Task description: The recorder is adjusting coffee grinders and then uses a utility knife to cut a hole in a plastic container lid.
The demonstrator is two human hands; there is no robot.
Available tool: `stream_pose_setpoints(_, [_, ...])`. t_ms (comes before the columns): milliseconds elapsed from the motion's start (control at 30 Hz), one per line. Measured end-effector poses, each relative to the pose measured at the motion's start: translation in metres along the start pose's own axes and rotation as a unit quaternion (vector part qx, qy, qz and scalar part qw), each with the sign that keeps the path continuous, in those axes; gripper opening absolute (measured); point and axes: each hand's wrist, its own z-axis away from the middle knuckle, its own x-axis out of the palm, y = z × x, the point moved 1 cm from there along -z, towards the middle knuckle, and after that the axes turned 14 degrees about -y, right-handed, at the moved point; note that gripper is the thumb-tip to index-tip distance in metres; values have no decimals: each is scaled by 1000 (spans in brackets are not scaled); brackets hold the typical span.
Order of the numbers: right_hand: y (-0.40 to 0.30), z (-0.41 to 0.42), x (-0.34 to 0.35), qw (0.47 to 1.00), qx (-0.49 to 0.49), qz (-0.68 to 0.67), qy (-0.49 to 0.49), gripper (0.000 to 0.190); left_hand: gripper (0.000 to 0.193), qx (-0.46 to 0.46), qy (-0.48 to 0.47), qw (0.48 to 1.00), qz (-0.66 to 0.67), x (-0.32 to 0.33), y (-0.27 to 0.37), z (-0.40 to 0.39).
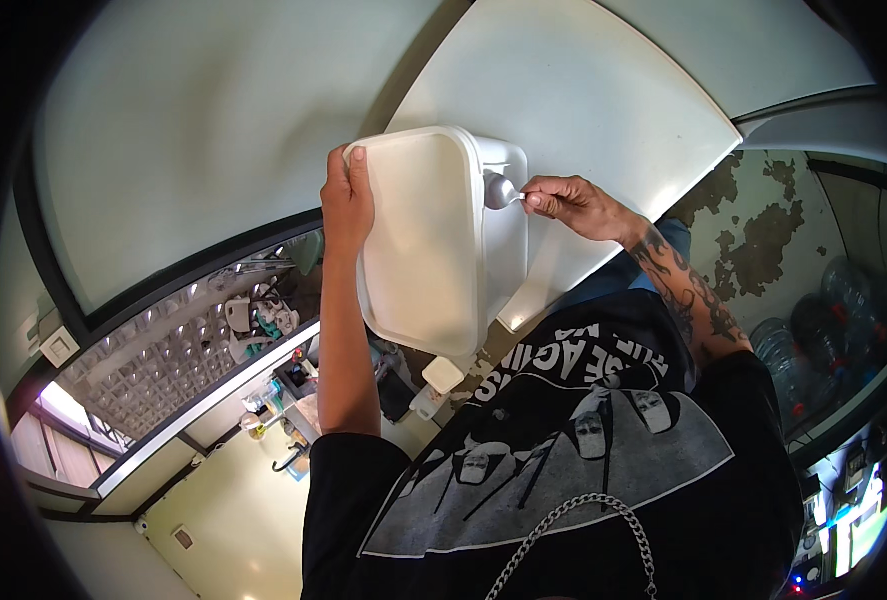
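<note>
A large white rectangular plastic container with a lid (421, 240) is tilted on its side, its lid facing left. My left hand (349, 187) grips the lid's upper left corner, thumb on the lid's face. My right hand (574, 206) pinches a metal spoon (500, 192) by the part just behind its bowl. The spoon's bowl lies against the container's side, close to the lid's rim; whether its tip is under the rim cannot be told. Behind the container is a white tabletop (563, 90) with a curved edge.
A small container with a pale lid (443, 373) stands below the large one. Large clear plastic bottles (841, 300) are at the right, beside a wall with peeling paint (762, 247). A dark-framed opening and a cluttered counter lie at the left, with a wall switch (59, 346) nearby.
</note>
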Motion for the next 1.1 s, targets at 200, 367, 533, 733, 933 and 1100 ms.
stream_pose_setpoints(200, [14, -4, 6, 999, -20, -42, -14, 27, 47, 13, -2, 1000, 6, -2, 0, 1])
stream_pose_setpoints(367, [33, -11, 24, 982, -55, -178, 7, 27, 47, 3, 12, 1000, -8, 6, 9, 3])
stream_pose_setpoints(533, [-36, -33, 14, 993, -102, -8, 55, 27, 47, -7, 16, 999, -27, 3, 14, 6])
stream_pose_setpoints(733, [-65, 30, -9, 989, -19, 112, 100, 24, 46, 24, 48, 998, -26, 8, 10, 6])
stream_pose_setpoints(933, [-79, 67, 4, 945, 11, 289, 150, 19, 45, 26, 59, 998, -28, 7, 15, 8])
stream_pose_setpoints(1100, [-88, 53, -15, 920, 26, 373, 120, 19, 44, 26, 62, 997, -30, 10, 13, 8])
